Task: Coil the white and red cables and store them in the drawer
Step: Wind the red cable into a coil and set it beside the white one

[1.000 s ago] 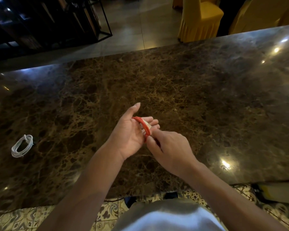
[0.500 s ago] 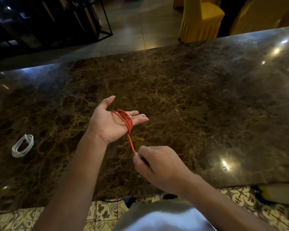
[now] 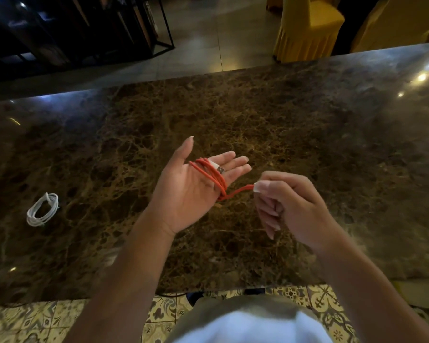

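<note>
At frame centre, the left hand (image 3: 186,191) is lying open, thin red cable (image 3: 212,175) looping its fingers. The right hand (image 3: 286,206) is pinching the cable's end; a coiled white cable (image 3: 43,209) is sitting on the brown marble counter (image 3: 307,134) at left

The far end of the red cable (image 3: 216,177) is hidden inside the closed right hand (image 3: 290,206). The yellow chairs (image 3: 307,28) are cut off by the top edge. No drawer is shown.

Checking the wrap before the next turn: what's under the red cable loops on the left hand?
The red cable wraps around the fingers of the open left hand, a white plug lying on the loops. The right hand pinches the free end. The fingers' backs are hidden.
</note>
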